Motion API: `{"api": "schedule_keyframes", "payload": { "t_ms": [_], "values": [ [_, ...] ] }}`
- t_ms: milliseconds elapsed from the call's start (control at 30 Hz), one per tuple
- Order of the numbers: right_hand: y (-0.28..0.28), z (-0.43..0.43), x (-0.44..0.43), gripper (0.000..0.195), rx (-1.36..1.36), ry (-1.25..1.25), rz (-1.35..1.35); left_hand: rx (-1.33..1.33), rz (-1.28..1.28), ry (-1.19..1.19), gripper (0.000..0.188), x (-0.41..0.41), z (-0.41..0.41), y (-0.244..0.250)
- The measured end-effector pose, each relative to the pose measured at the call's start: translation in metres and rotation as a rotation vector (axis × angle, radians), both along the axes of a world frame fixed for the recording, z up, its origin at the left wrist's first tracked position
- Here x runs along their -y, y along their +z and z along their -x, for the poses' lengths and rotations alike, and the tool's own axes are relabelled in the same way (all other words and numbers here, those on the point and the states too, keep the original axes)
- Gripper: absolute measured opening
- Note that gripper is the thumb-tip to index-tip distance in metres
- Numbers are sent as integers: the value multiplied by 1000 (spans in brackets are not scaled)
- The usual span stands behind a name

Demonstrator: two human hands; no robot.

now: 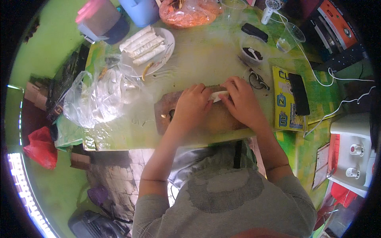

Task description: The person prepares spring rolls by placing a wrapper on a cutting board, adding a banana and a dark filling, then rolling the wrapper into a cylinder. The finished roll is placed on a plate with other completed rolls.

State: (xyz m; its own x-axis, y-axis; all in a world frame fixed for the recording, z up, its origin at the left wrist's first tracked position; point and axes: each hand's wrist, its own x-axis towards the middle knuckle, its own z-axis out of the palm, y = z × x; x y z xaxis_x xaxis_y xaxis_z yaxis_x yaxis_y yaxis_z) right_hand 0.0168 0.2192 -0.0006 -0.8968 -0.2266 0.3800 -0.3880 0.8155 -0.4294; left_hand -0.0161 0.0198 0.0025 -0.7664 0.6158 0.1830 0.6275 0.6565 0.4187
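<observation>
My left hand [195, 101] and my right hand [239, 96] grip the two ends of a small pale wrapper roll [219, 95], whose ends my fingers cover. Beneath both hands lies a wooden cutting board [214, 120], and a small pale scrap [163, 116] sits near its left end. Farther up on the left, several finished-looking white rolls [144, 44] rest side by side on a patterned plate [168, 49]. A curved brownish-yellow piece [146, 70] hangs over that plate's near rim.
A clear plastic bag [104, 95] lies left. At the back are a blue container [141, 13] and a bag of orange shredded food [189, 15]. Rightward stand a tub of dark filling [252, 55] with a spoon, a clear cup [290, 38], and a phone [298, 93] on a yellow book [281, 101].
</observation>
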Motion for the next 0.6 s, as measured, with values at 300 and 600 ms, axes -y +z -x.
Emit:
{"api": "schedule_keyframes", "payload": {
  "t_ms": [300, 600],
  "values": [
    [14, -15, -4, 25, 29, -133, 547, 655, -367, 179, 24, 3, 15, 26],
    [2, -3, 24, 21, 392, 46, 1158, 1072, -1008, 239, 31, -2, 11, 16]
  ]
}}
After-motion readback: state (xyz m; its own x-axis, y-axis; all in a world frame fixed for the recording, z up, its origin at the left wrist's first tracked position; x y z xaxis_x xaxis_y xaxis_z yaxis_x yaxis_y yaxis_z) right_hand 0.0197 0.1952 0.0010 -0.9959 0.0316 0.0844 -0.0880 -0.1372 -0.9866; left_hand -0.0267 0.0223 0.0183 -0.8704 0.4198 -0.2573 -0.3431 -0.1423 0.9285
